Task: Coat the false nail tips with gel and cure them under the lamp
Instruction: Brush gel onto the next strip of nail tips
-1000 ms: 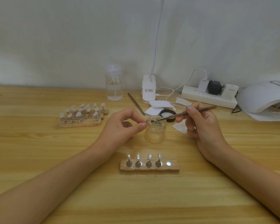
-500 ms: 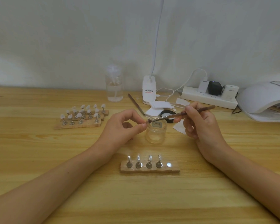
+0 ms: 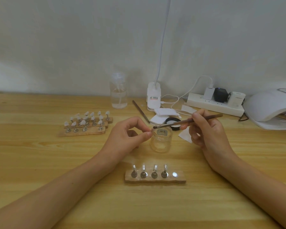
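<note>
From my remote seat, the job looked only partly done. The left hand point(image 3: 127, 138) had thumb and forefinger pressed together just beside the rim of the glass jar point(image 3: 161, 139); whether they pinched a tip I could not tell, as anything there was too small to see. The right hand point(image 3: 208, 131) pinched the brush point(image 3: 188, 121) mid-handle, with its bristles over the jar's mouth and pointing at the left fingertips.

On the tabletop point(image 3: 40, 162) nearest me sat a wooden stand point(image 3: 155, 179) with four clear nail tips point(image 3: 144, 167) upright on pegs and a bare metal disc point(image 3: 174, 174) at its right end (so I judged the fifth tip was the one being worked). The white tips point(image 3: 83, 122) stood on the far stands point(image 3: 82, 132) to the left. The curing lamp point(image 3: 269, 106) sat well apart at the right edge. By my reading, coating was under way, and curing of the near row was still to come.
</note>
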`<action>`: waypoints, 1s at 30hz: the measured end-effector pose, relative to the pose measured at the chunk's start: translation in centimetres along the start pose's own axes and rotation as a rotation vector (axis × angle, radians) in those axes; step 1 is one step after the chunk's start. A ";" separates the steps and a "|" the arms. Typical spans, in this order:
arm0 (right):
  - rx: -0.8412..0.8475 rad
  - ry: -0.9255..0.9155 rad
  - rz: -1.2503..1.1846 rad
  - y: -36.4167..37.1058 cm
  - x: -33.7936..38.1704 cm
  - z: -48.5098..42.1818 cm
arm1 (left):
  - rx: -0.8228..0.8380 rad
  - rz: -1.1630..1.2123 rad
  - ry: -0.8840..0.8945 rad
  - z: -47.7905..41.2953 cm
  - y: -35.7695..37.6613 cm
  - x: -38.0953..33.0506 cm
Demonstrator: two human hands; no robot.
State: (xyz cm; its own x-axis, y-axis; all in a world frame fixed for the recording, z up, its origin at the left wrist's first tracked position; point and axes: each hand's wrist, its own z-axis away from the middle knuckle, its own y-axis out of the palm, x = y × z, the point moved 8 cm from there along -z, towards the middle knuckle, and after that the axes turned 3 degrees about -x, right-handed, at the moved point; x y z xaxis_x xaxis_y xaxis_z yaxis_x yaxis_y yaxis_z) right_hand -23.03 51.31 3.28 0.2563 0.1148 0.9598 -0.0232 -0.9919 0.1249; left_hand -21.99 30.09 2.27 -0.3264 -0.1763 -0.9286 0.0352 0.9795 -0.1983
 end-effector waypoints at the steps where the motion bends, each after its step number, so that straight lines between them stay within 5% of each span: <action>1: 0.002 0.007 0.017 0.1 -0.1 0.0 | -0.001 -0.001 0.000 0.0 0.0 0.0; 30: -0.035 0.016 -0.021 -0.4 -0.2 -0.1 | -0.007 0.004 0.018 0.0 0.1 -0.1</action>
State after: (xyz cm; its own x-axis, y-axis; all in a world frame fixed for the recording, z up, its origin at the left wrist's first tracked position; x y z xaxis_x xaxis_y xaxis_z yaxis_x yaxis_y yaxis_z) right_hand -23.18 51.73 3.09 0.2412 0.1371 0.9608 -0.0515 -0.9868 0.1537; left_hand -21.98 30.17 2.37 -0.3434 -0.1708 -0.9235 0.0304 0.9808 -0.1927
